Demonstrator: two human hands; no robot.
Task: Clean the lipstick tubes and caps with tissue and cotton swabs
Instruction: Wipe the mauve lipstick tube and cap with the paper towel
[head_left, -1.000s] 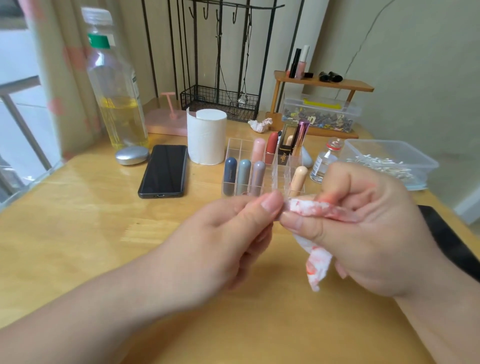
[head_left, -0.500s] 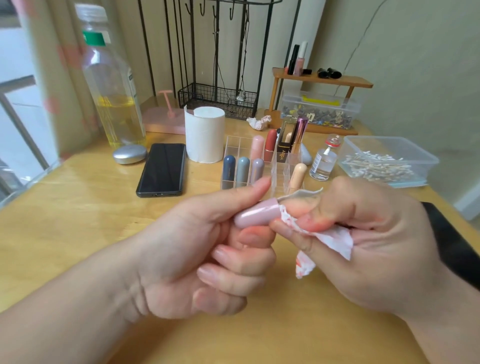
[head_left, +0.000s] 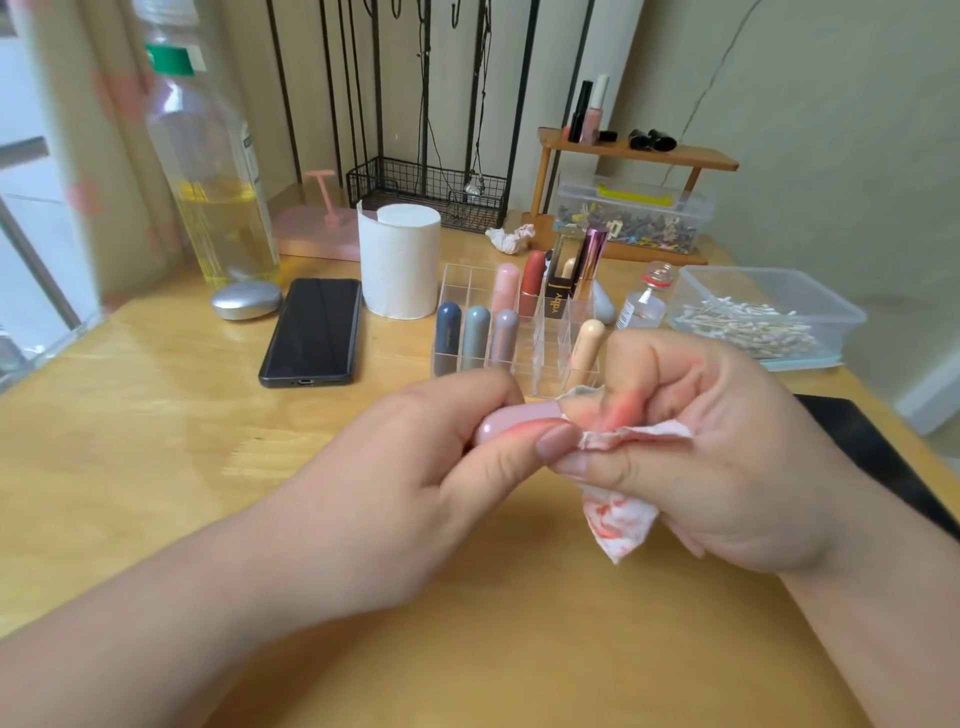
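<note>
My left hand (head_left: 431, 478) grips a pale pink lipstick tube (head_left: 511, 423) between thumb and fingers, rounded end pointing left. My right hand (head_left: 691, 452) holds a red-stained tissue (head_left: 618, 514) wrapped over the tube's right end, which is hidden inside it. Red smears show on my fingertips. Behind the hands, a clear acrylic organizer (head_left: 530, 364) holds several lipsticks upright. A clear tub of cotton swabs (head_left: 763, 317) stands at the right, and a white tissue roll (head_left: 400, 260) at the back centre.
A black phone (head_left: 311, 330) lies left of the organizer, beside a silver pebble-shaped object (head_left: 247, 300) and a tall bottle of yellow liquid (head_left: 213, 171). A small glass vial (head_left: 647, 304), a crumpled tissue (head_left: 511, 239), a wooden shelf (head_left: 639, 150) and a black mat (head_left: 872, 452) are also here.
My left hand has rolled over, so its back faces up and the thumb lies along the tube. The tissue has shifted round the tube's end, with more of it hanging below my right hand.
</note>
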